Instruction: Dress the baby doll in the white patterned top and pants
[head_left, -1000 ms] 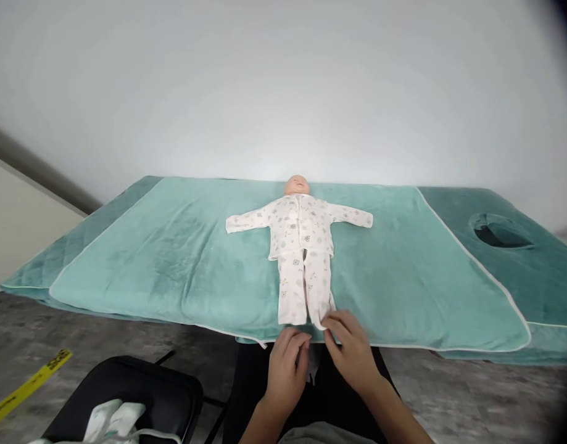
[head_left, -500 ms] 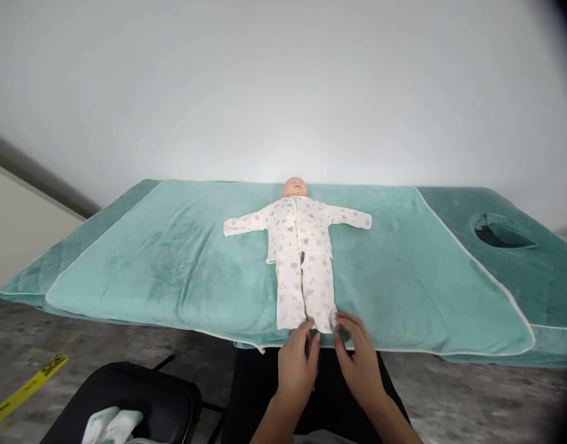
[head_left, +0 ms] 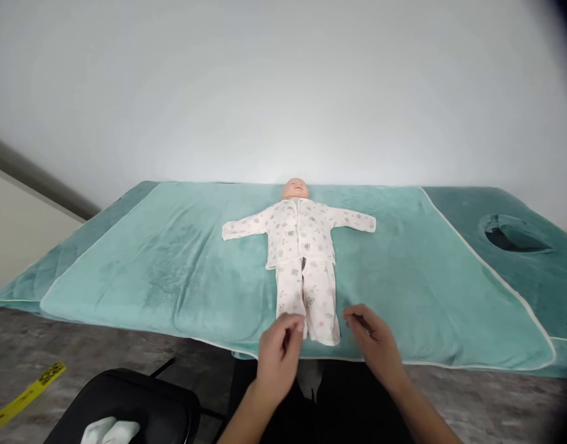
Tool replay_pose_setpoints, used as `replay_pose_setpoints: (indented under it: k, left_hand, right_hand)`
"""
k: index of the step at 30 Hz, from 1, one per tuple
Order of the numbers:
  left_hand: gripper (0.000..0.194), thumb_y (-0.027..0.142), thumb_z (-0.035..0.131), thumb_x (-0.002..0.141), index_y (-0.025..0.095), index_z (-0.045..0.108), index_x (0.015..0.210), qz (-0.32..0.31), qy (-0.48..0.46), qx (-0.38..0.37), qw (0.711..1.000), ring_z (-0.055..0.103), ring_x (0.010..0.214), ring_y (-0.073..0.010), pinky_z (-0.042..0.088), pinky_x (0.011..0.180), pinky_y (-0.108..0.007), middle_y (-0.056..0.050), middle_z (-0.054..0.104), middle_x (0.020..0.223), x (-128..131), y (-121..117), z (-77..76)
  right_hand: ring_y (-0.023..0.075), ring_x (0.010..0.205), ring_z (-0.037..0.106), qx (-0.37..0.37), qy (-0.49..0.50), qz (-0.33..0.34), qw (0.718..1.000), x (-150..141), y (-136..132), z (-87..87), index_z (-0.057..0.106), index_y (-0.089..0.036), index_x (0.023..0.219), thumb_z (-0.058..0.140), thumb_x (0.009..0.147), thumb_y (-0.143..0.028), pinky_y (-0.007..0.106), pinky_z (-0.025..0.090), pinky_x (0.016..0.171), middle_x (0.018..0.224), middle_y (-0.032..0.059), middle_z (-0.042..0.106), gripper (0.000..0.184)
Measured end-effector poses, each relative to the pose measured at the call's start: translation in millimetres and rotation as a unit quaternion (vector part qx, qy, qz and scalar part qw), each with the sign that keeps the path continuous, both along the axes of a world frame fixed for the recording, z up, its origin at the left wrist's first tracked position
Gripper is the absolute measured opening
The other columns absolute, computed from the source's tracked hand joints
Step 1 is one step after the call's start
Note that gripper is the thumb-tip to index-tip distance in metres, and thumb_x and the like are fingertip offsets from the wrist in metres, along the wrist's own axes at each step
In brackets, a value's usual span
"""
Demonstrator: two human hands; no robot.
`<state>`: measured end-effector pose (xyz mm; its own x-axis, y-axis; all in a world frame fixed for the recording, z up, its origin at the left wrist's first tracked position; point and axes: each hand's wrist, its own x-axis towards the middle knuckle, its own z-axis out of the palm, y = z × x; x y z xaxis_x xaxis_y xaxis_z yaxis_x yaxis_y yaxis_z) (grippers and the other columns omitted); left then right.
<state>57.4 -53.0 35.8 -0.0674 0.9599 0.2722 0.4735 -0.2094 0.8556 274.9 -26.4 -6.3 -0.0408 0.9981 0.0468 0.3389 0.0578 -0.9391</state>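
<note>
A baby doll [head_left: 295, 187] lies on its back with its head toward the wall and arms spread wide. It wears a white patterned pyjama top [head_left: 300, 231] and matching trousers [head_left: 321, 302]. My left hand [head_left: 278, 353] is over the lower end of the left trouser leg. Its thumb and forefinger meet there, and whether cloth is between them is hidden. My right hand [head_left: 374, 344] hovers just right of the right trouser leg, apart from it, fingers loosely curled with nothing seen in them. Both sleeves and the right leg lie flat.
A light green plush sheet [head_left: 403, 277] covers most of the darker green bed [head_left: 477, 213], which has a hole [head_left: 517, 240] at right. Behind stands a white wall [head_left: 283, 92]. A black chair [head_left: 139, 401] at lower left carries small white items [head_left: 110, 430].
My right hand has come off the right trouser leg and moved right. My left hand has shifted left, from between the hems onto the left leg. The view has moved slightly.
</note>
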Motion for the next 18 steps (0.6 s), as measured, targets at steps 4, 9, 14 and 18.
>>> replay_pose_setpoints:
  k: [4,9,14,18]
  left_hand:
    - [0.024,0.035,0.050,0.094,0.021,0.070,0.098,0.021,0.021,-0.027,0.999,0.059,0.066,-0.0139,0.047,0.064,-0.026,-0.001,0.068,0.077,-28.0,72.0,5.6]
    - [0.021,0.030,0.052,0.092,0.021,0.069,0.098,0.010,0.058,0.000,0.998,0.062,0.079,-0.0162,0.047,0.075,-0.029,-0.002,0.070,0.087,-40.9,204.7,11.2]
    - [0.021,0.029,0.051,0.091,0.020,0.069,0.098,0.045,0.103,-0.019,0.994,0.062,0.088,-0.0197,0.045,0.081,-0.033,-0.006,0.071,0.098,-36.9,308.4,12.4]
    - [0.019,0.035,0.054,0.090,0.021,0.067,0.093,0.033,0.074,-0.090,0.993,0.062,0.080,-0.0195,0.044,0.072,-0.032,-0.004,0.071,0.088,-37.1,333.9,4.7]
  right_hand:
    - [0.0205,0.079,0.064,0.061,-0.050,0.011,0.997,-11.4,52.7,35.4,0.065,-0.024,0.090,0.052,0.092,-0.036,0.033,0.050,0.075,0.086,0.0042,0.069,0.018]
    - [0.0203,0.079,0.063,0.111,-0.104,0.026,0.988,-65.1,156.4,68.7,0.061,-0.025,0.095,0.048,0.090,-0.037,0.035,0.050,0.073,0.094,0.0060,0.065,0.019]
    - [0.0232,0.083,0.061,0.076,-0.269,-0.025,0.960,-111.5,269.4,64.9,0.059,-0.020,0.095,0.052,0.089,-0.047,0.036,0.046,0.073,0.103,0.0113,0.060,0.029]
    - [0.0214,0.071,0.055,0.018,-0.309,-0.009,0.951,-120.0,317.1,45.0,0.054,-0.022,0.077,0.049,0.090,-0.047,0.033,0.040,0.066,0.082,0.0075,0.062,0.028]
